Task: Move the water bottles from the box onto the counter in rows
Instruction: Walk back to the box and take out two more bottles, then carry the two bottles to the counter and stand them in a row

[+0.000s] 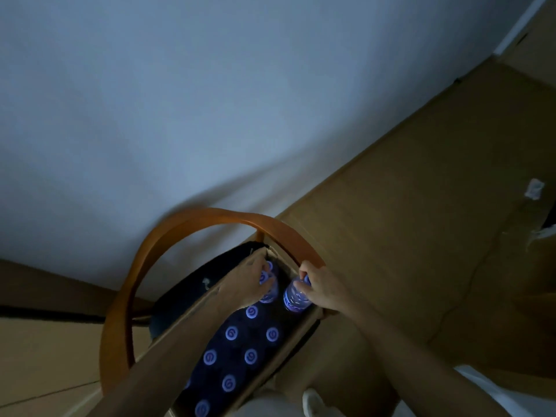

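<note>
Down at the far end of the box (304,329), your right hand (323,285) is curled round the neck of a bottle (296,297), fingers pinching just under its cap, and that bottle sits raised above its neighbours, tilted a little toward you. Your left hand (248,281) reaches into the same end, just beside the right, fingers bent over two more caps (264,276); it looks like a grip on at least one bottle there, though the light is too dim to say how firm.

Behind your hands, the rest of the bottles (233,333) stand upright in the box, their caps showing in rough rows toward you. The box rests on a chair (210,216), whose curved wooden back arches over the far end, close above your knuckles. Beyond that are a pale wall (210,85) and a wooden floor (421,206). No counter is in view.

You appear to be at the lifting step, with most of the load not yet moved. Next you need a straight pull upward, clear of the chair back and the box wall, then a turn toward wherever the counter is.
</note>
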A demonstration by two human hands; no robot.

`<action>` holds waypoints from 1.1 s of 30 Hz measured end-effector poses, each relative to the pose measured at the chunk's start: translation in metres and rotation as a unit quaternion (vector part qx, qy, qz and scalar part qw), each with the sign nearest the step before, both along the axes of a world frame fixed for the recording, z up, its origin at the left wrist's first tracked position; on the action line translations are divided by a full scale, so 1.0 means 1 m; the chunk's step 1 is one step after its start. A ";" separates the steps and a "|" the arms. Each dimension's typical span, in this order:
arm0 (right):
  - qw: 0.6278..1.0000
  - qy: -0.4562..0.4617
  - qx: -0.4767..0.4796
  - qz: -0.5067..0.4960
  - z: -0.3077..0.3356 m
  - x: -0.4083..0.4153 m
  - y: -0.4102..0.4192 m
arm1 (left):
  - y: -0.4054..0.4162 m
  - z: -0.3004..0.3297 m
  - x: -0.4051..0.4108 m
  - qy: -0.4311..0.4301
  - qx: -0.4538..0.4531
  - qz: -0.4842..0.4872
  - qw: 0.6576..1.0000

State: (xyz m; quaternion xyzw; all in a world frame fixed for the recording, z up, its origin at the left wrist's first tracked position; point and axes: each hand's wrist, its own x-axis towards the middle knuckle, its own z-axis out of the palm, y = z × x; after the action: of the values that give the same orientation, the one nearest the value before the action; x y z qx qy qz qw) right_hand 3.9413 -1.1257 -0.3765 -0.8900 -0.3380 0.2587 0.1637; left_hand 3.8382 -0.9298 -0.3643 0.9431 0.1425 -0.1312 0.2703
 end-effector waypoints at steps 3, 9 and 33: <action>0.998 -0.028 0.056 0.019 0.025 0.003 -0.004 | -0.006 0.029 -0.013 -0.018 0.046 0.044 0.998; 0.979 -0.096 0.151 0.095 0.086 0.013 0.002 | -0.016 0.098 -0.057 -0.126 0.070 0.150 0.978; 0.809 -0.139 0.450 0.353 0.418 -0.294 0.209 | -0.022 0.416 -0.455 -0.380 0.282 0.599 0.646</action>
State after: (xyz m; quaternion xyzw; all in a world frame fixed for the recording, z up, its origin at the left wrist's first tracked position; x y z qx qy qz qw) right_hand 3.6469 -0.9172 0.0416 -0.5628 -0.7263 -0.0089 0.3945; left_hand 3.3836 -0.9517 0.0516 0.6496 0.5914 0.4759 0.0415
